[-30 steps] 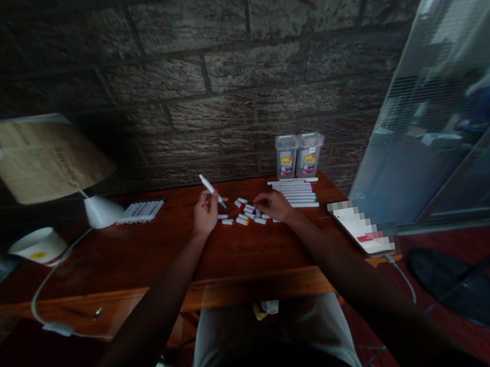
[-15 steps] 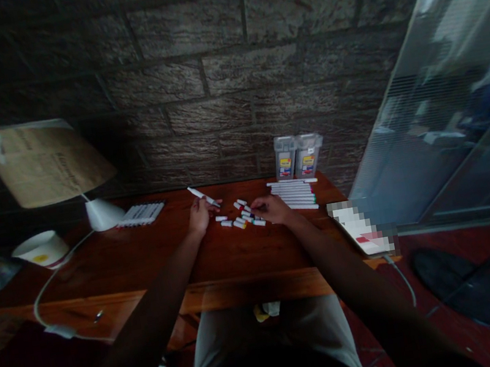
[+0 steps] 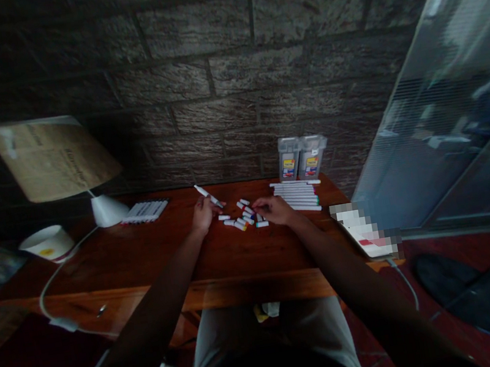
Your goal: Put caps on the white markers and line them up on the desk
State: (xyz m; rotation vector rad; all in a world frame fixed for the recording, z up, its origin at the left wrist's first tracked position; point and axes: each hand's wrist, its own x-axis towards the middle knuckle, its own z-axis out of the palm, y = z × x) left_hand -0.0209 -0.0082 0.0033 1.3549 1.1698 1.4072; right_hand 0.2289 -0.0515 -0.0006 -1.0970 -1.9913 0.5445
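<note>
Marker, slim white plastic (image 3: 207,195), gripped by left hand (image 3: 202,217), leans flatter than before, seemingly uncapped, work likely unfinished; right hand (image 3: 275,209) at short white plastic caps (image 3: 247,219), hold unclear.

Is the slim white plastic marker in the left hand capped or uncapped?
Probably uncapped: the slim white plastic marker in the left hand has a narrower, greyish lower end with no cap visible there, though blur hides detail.
</note>
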